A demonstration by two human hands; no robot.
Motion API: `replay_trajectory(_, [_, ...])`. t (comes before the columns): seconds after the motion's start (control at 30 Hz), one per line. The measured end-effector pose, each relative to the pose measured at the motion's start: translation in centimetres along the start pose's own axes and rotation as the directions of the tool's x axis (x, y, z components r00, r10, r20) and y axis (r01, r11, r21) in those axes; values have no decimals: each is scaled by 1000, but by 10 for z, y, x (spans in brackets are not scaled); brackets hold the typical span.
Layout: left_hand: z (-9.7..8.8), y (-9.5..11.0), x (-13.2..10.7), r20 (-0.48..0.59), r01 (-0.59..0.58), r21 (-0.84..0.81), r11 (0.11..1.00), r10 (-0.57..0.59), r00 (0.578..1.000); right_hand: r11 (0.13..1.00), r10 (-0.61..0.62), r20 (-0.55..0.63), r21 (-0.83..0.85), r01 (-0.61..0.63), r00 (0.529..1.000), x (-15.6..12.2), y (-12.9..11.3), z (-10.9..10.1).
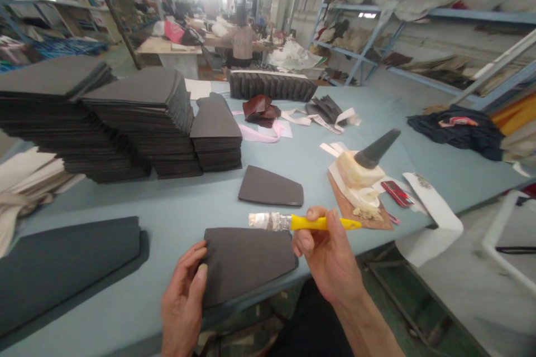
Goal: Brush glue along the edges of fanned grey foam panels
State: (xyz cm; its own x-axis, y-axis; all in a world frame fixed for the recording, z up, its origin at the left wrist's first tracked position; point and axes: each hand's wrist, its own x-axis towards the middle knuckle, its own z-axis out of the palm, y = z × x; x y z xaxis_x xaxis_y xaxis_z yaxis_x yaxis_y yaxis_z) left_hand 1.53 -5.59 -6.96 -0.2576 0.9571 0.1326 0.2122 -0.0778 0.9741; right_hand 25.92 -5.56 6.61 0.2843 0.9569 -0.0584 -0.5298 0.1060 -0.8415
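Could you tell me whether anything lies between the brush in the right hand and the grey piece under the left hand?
Nothing visible does. The brush in the right hand hangs above the far edge of the grey piece, whose top is bare; the left hand touches only its left edge.

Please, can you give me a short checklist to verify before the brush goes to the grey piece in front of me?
1. Brush gripped: ok, the right hand is closed on the yellow handle.
2. Grey piece steadied: ok, the left hand rests on its left edge.
3. Bristles loaded: cannot tell; the tip looks whitish.
4. Paste mound close by: ok, just right of the brush.
5. Piece fully on the table: cannot tell; its near edge lies at the rim.
6. Second grey piece apart: ok.
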Motion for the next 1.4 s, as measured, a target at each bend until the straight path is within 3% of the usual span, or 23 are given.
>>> replay_trajectory(0.23, [-1, 9, 2, 14, 17, -13, 1000, -17, 1000, 999, 8, -17, -52, -9, 1000, 1, 5, -19])
replay_trajectory(0.43, [-6, 9, 10, 13, 113, -47, 992, -113, 994, 961, -93, -94, -271, 64, 991, 11, 12, -50])
replay_trajectory(0.57, [-16, 19, 20, 18, 153, -71, 986, -152, 988, 955, -118, -142, -287, 73, 983, 17, 16, -73])
replay_trajectory(0.73, [-26, 62, 52, 0, 49, 243, 969, -51, 999, 958, -162, -220, -270, 99, 962, 26, 18, -95])
replay_trajectory(0.83, [-15, 87, 80, 126, -90, 389, 917, 44, 991, 958, -187, -270, -264, 114, 944, 31, 18, -103])
replay_trajectory(0.93, [10, 99, 108, 388, -246, 434, 867, 67, 919, 962, -180, -301, -254, 103, 937, 36, 18, -108])
replay_trajectory(1.1, [63, 105, 141, 715, -541, 358, 761, 150, 683, 970, -160, -317, -228, 89, 935, 41, 17, -113])
replay_trajectory(1.17, [83, 106, 150, 797, -645, 301, 702, 187, 575, 971, -160, -322, -222, 89, 933, 44, 16, -113])
replay_trajectory(1.23, [100, 104, 159, 846, -706, 251, 662, 204, 492, 975, -157, -320, -202, 94, 935, 45, 14, -112])
replay_trajectory(1.4, [130, 87, 178, 906, -769, 185, 611, 197, 375, 996, -48, -311, 53, 68, 949, 46, 0, -101])
